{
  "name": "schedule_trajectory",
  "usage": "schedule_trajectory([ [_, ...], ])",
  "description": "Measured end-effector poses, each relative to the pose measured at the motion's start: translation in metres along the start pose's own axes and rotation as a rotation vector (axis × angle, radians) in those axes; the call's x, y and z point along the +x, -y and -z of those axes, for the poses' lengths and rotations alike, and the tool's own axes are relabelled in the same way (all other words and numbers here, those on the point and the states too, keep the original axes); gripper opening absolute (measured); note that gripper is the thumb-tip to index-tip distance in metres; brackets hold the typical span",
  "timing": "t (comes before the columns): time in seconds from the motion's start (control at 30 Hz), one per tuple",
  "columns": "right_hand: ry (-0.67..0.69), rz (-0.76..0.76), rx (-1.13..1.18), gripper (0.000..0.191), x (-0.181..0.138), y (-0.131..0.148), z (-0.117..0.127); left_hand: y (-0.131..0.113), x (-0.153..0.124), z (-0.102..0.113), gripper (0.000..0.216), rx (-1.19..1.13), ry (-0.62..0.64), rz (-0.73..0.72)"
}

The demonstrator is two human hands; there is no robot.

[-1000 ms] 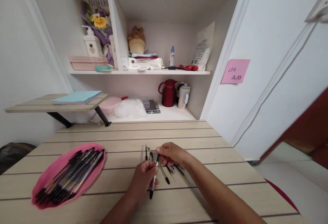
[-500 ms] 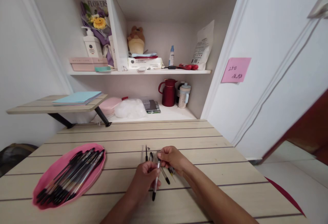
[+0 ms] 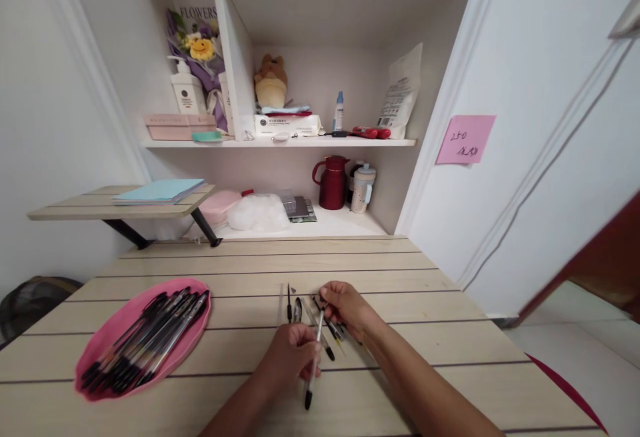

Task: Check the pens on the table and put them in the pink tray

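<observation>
A slim clear-barrelled pen (image 3: 311,387) with a black lower end slants between my hands above the table. My left hand (image 3: 295,350) is closed, with thumb and fingers pinching the middle of its barrel. Just above, my right hand (image 3: 345,307) pinches the pen's dark upper end; the fingertips partly hide that end, so I cannot tell if it is a separate piece. Beneath and between my hands lie loose pen parts: a thin black piece (image 3: 289,307), a black pen cap (image 3: 299,309) and a slender rod with a black end (image 3: 329,353). More parts are partly covered by my right hand.
On the left of the wooden table (image 3: 450,383) sits a pink tray (image 3: 197,343) holding many black pens. Behind it, a small raised shelf (image 3: 65,207) carries blue paper (image 3: 163,190). White shelving at the back holds a red jug (image 3: 333,183) and a cup (image 3: 363,190).
My right hand has moved slightly right and away from my left hand, both still on the pen. More of the pen's upper barrel shows between them. The camera view has shifted slightly.
</observation>
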State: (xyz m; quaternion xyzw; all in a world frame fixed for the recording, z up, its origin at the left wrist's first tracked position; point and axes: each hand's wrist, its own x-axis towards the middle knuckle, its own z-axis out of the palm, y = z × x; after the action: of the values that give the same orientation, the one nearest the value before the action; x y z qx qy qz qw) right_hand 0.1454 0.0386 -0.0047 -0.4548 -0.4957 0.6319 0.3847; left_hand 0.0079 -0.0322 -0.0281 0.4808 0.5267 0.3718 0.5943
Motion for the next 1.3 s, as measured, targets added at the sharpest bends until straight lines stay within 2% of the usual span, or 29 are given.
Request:
schedule_trajectory([
  [0.1,-0.085,0.069,-0.079,0.022,0.004,0.002,0.013,0.002,0.001,-0.001,0.015,0.036,-0.053,-0.039],
  [0.23,-0.130,0.093,-0.506,0.015,0.007,-0.001,0.028,0.001,0.004,-0.001,0.020,0.069,-0.185,-0.008],
  [0.37,-0.152,0.168,-0.967,0.017,0.003,0.000,0.031,-0.002,0.004,-0.003,0.031,0.041,-0.251,0.017],
  [0.5,-0.174,0.190,-1.125,0.020,0.002,0.004,0.033,-0.010,0.001,0.003,0.036,0.029,-0.283,-0.011],
  [0.57,-0.185,0.182,-1.138,0.020,0.002,0.005,0.037,-0.022,-0.004,0.016,0.035,0.097,-0.294,-0.066],
  [0.63,-0.187,0.167,-1.136,0.021,0.004,0.006,0.041,-0.038,-0.013,0.042,0.034,0.251,-0.358,-0.162],
  [0.73,-0.190,0.149,-1.135,0.022,0.005,0.006,0.045,-0.063,-0.031,0.099,0.028,0.737,-0.539,-0.305],
  [0.77,-0.190,0.145,-1.135,0.022,0.005,0.006,0.045,-0.068,-0.037,0.120,0.028,0.963,-0.594,-0.284],
  [0.83,-0.186,0.145,-1.135,0.022,0.004,0.007,0.045,-0.071,-0.046,0.158,0.024,1.317,-0.673,-0.087],
  [0.9,-0.178,0.159,-1.122,0.022,0.003,0.007,0.042,-0.067,-0.051,0.185,0.022,1.359,-0.695,0.055],
  [0.93,-0.175,0.166,-1.112,0.022,0.003,0.007,0.041,-0.064,-0.053,0.193,0.022,1.391,-0.685,0.128],
  [0.97,-0.172,0.170,-1.100,0.022,0.003,0.007,0.040,-0.061,-0.053,0.198,0.024,1.423,-0.671,0.141],
  [1.1,-0.162,0.172,-1.044,0.021,0.003,0.006,0.038,-0.059,-0.054,0.196,0.028,1.553,-0.670,0.131],
  [1.3,-0.155,0.148,-0.922,0.020,0.006,0.005,0.045,-0.068,-0.059,0.201,0.026,1.435,-0.666,0.247],
])
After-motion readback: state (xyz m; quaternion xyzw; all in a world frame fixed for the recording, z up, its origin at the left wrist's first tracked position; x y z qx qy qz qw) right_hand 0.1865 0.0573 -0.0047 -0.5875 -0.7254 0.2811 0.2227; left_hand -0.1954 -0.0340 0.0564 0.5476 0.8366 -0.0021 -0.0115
